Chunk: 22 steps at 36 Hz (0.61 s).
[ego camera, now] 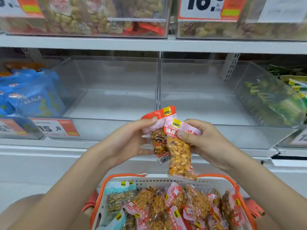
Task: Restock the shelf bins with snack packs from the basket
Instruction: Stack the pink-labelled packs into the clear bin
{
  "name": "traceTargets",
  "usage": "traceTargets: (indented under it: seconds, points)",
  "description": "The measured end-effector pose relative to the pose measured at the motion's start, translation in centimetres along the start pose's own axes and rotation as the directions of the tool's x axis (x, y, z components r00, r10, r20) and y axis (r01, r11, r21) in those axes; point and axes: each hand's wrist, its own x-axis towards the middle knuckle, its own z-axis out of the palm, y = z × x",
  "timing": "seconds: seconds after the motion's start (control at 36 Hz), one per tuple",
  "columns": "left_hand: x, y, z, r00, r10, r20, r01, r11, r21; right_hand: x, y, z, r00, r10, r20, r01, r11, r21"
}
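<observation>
The scene is viewed from head height, close, angled forward and down at shelf bins (116,90) and basket (159,180).

Bright even light, blurred wide-angle edges

my left hand (132,140) is covering much of the red-topped pack (160,130), and my right thumb is hiding part of the pink pack's (180,155) label. the basket (166,180) is running off the bottom edge, the blue bags (29,95) off the left, and the price tag (54,127) print is blurring
</observation>
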Motion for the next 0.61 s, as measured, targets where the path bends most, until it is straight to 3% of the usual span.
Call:
traceTargets:
  seconds: [0.17, 0.28, 0.47, 0.61]
  points:
    - [0.1, -2.0, 2.2, 0.985, -0.014, 0.173, 0.047, 0.981, -0.186, -0.8, 0.1, 0.2, 0.994, -0.013, 0.110, 0.001, 0.994, 0.111]
    - [-0.3, -2.1, 3.4, 0.987, -0.050, 0.152, 0.089, 0.960, -0.266, -1.7, -0.7, 0.4, 0.999, -0.033, 0.029, 0.032, 0.999, 0.020]
    - [-1.1, -1.8, 2.3, 0.999, -0.009, -0.033, 0.008, 1.000, -0.009, -2.8, -1.5, 0.0, 0.977, -0.134, -0.168, 0.104, 0.978, -0.179]
    - [-1.8, -1.4, 1.2, 1.000, 0.007, -0.007, -0.007, 1.000, 0.001, -3.3, -2.5, -1.1, 0.966, -0.128, -0.226, 0.074, 0.970, -0.234]
